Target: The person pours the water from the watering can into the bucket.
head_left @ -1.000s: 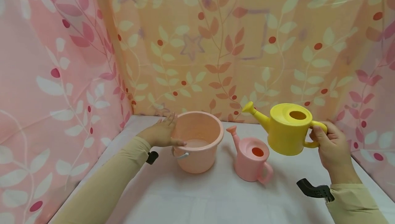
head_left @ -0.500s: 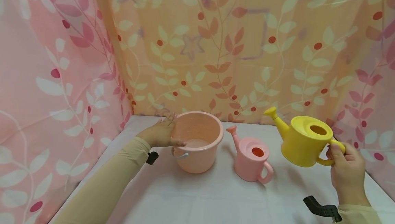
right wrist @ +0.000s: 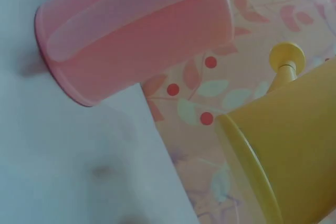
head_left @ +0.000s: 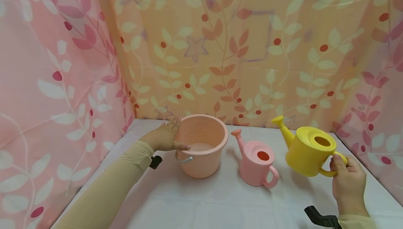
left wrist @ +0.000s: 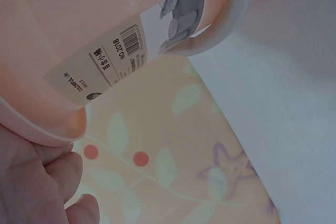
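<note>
A peach plastic bucket (head_left: 201,164) stands upright on the table. My left hand (head_left: 163,138) rests on its left rim, fingers spread and thumb lying over the near edge; in the left wrist view, fingers (left wrist: 60,169) show right at the rim beside the labelled wall. My right hand (head_left: 350,181) grips the handle of a yellow watering can (head_left: 306,153), raised over the right part of the table with its spout pointing left. In the right wrist view the yellow can's base shows, but the hand is hidden. Between bucket and yellow can stands a pink watering can (head_left: 256,166), handle to the right.
A white cloth covers the table (head_left: 201,208). Leaf-patterned fabric (head_left: 195,47) hangs behind it and along both sides. The bucket's pale handle (left wrist: 226,24) hangs down its outside.
My right hand has carried the yellow watering can right and lower, with a slight shift back left at the end. The left hand, bucket and pink watering can have stayed in place.
</note>
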Available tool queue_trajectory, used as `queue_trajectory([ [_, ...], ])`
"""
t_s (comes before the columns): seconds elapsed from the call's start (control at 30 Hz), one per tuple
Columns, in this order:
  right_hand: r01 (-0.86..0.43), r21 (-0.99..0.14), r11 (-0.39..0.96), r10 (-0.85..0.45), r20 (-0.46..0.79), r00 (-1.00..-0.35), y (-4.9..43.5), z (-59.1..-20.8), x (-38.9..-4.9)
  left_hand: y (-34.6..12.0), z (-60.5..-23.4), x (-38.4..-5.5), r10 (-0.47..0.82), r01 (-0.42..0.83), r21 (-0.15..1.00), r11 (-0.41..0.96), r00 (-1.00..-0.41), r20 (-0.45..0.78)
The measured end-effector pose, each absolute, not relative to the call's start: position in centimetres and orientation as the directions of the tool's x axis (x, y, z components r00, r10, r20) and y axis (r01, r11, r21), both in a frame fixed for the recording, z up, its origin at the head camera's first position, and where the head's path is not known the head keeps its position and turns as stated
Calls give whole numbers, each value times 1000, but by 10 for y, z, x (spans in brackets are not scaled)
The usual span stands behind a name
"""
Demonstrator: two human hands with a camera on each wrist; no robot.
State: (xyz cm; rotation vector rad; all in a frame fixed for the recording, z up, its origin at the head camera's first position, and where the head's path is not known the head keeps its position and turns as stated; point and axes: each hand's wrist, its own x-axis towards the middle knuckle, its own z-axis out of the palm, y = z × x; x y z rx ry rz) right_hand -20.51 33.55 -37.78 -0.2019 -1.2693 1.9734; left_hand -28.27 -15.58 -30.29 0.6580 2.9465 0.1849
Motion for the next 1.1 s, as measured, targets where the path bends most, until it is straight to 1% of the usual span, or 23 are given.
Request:
queue_trajectory([
  [0.1,-499,-842,-205,661,257,-706,335,-385,-206,-155,-303,-283,426,411,147,900,-900,-90],
  [0.37,-370,-921,-124,634,213,-743,339,-403,-204,-155,-303,-284,439,426,137,894,-894,-85],
  [0.5,-330,-939,-93,619,205,-758,342,-409,-205,-156,-305,-285,445,434,123,893,-891,-85],
  [0.63,-287,-957,-52,623,193,-758,344,-414,-207,-157,-305,-286,448,437,121,891,-891,-76],
  [0.83,-232,-972,-45,641,149,-752,346,-422,-209,-157,-306,-286,443,432,122,894,-893,-80],
  [1.0,-174,-985,8,619,141,-773,350,-429,-209,-157,-305,-285,446,437,120,892,-892,-70],
  [1.1,-147,-989,33,588,138,-797,356,-432,-207,-157,-305,-284,446,436,122,892,-893,-67],
])
